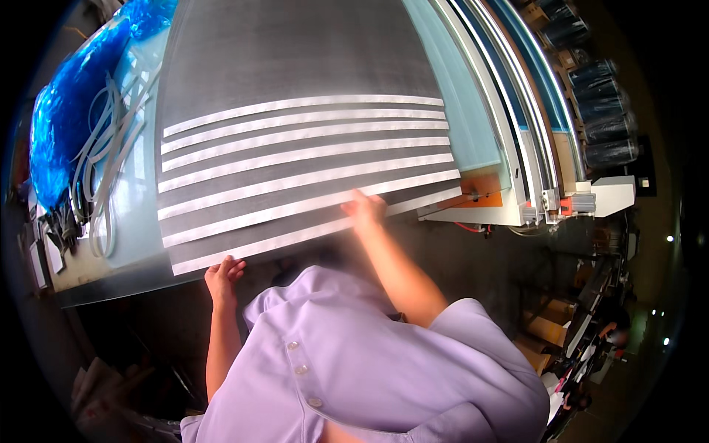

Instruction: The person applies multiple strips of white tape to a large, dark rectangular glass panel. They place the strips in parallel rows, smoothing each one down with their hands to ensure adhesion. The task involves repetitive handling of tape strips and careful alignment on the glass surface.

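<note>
Dark grey sheets (295, 48) lie layered on the table, their near edges staggered and each bordered by a white strip. At the near left corner, my left hand (224, 277) has its thumb and fingers closed on the edge of the nearest sheet, by its white strip (295, 236). Further right, my right hand (365, 212) reaches over that same strip. Its fingertips are pressed together at the second white strip (281, 214); how much of the sheet lies between them is partly hidden. The nearest edge overhangs the table front.
Blue plastic film (63, 125) and loose white strips (111, 148) lie on the left of the pale table (136, 244). A machine with long metal rails (528, 81) stands at the right, an orange piece (484, 192) near its corner. Black wrapped rolls (605, 111) are stacked beyond.
</note>
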